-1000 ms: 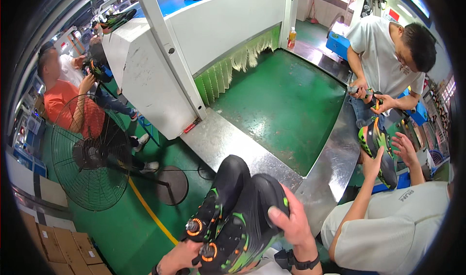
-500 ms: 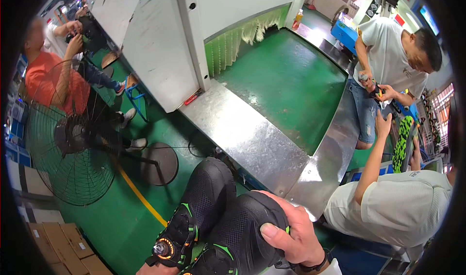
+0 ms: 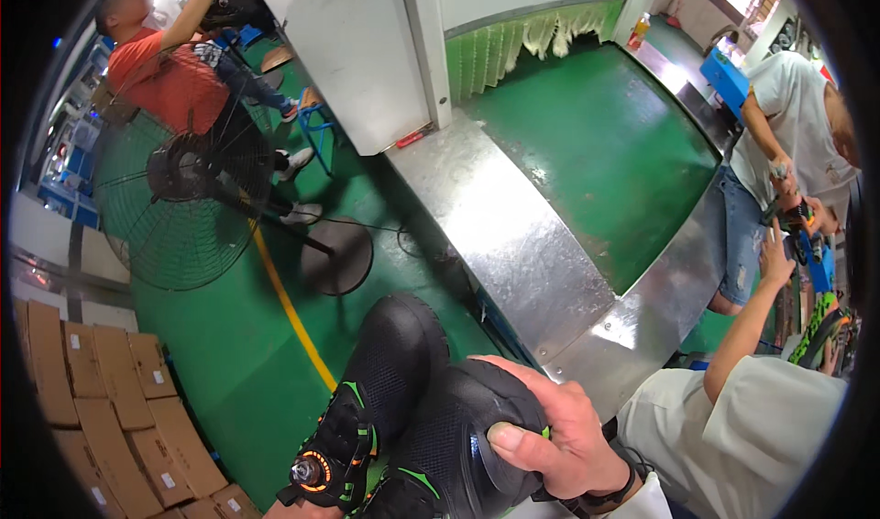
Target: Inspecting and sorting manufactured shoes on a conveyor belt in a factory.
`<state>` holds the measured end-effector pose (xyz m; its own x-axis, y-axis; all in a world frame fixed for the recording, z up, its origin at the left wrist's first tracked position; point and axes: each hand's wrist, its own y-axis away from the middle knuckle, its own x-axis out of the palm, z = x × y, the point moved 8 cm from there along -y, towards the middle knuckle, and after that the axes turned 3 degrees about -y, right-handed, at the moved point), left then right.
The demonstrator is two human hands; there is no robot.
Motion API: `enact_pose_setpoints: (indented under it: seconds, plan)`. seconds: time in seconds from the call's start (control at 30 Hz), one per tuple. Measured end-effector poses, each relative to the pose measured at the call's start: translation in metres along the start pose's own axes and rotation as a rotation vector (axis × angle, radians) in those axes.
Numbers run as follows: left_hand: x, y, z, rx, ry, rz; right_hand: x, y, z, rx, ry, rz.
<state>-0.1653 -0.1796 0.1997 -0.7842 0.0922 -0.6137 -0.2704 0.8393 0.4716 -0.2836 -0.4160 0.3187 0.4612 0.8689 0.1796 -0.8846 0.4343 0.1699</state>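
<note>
Two black shoes with green and orange trim are held up at the lower middle. The left shoe (image 3: 390, 358) has an orange-ringed dial with a clear knob at its lacing. The right shoe (image 3: 458, 409) overlaps its side, toe upward. My right hand (image 3: 559, 436) is closed round the toe of the right shoe, thumb on top and fingers at the far side. At the bottom edge, a small part of my left hand (image 3: 302, 512) shows against the lower end of the left shoe. Most of its fingers are hidden.
Ahead runs a metal-edged conveyor (image 3: 513, 216) with a green belt. A caged fan (image 3: 183, 171) stands left on a round base. Stacked cartons (image 3: 119, 418) fill the lower left. A person in white (image 3: 733, 427) sits close on the right, handling a shoe; others work farther off.
The view has swung left, so surroundings shift right and more cartons show. My hands keep hold of the shoes. The person in orange has raised an arm.
</note>
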Motion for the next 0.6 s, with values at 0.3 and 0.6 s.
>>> enact_pose_setpoints:
  seconds: [0.3, 0.6]
  plan:
    - [-0.003, 0.094, -0.053, -0.164, 0.008, 0.019, 0.010, 0.012, 0.004, 0.010, -0.053, 0.169]
    - [0.029, 0.144, 0.034, 0.040, 0.205, -0.528, 0.070, -0.030, -0.058, 0.019, 0.073, 0.004]
